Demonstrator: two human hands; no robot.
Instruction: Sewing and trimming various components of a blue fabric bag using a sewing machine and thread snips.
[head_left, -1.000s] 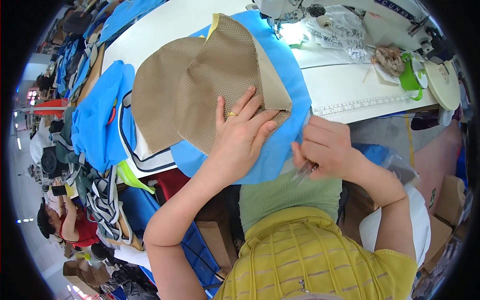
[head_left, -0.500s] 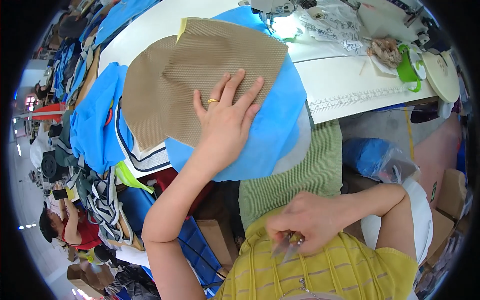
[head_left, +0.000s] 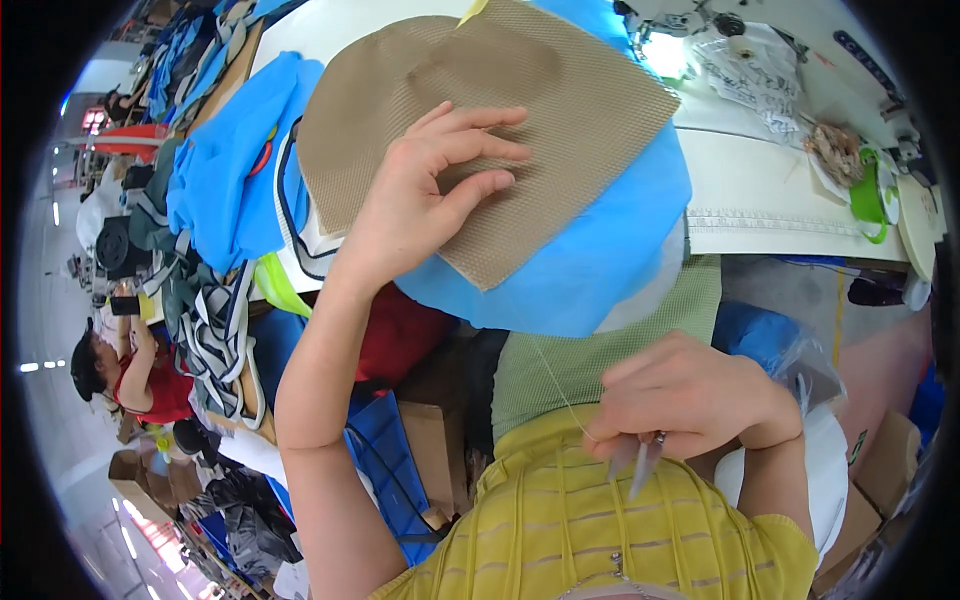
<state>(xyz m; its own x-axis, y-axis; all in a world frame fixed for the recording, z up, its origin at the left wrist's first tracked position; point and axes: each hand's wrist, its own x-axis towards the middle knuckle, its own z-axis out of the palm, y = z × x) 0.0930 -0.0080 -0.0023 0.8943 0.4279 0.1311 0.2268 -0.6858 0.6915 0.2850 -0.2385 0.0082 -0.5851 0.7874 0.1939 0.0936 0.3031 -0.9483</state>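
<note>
My left hand [head_left: 440,180] is over the brown dimpled fabric piece [head_left: 575,170], its fingers apart and slightly curled. Beneath the brown piece lie a blue fabric piece [head_left: 640,240] and a pale layer [head_left: 655,295]. My right hand [head_left: 695,395], partly blurred, is down by my yellow top, holding small metal thread snips [head_left: 635,465], blades pointing down. A thin thread runs from the fabric edge toward this hand. The sewing machine [head_left: 650,20], with its lit needle area, stands behind the fabric.
Blue fabric [head_left: 225,175] and striped straps [head_left: 210,335] are piled left; boxes [head_left: 425,450] sit below. A ruler strip [head_left: 770,225], crumpled paper [head_left: 750,75] and a green object [head_left: 865,200] are on the right. Another person [head_left: 140,385] holds a phone at the left.
My left hand has lifted and shifted up-left from pressing the brown fabric, which has been turned slightly. My right hand has dropped from the fabric edge toward my body, still holding the snips.
</note>
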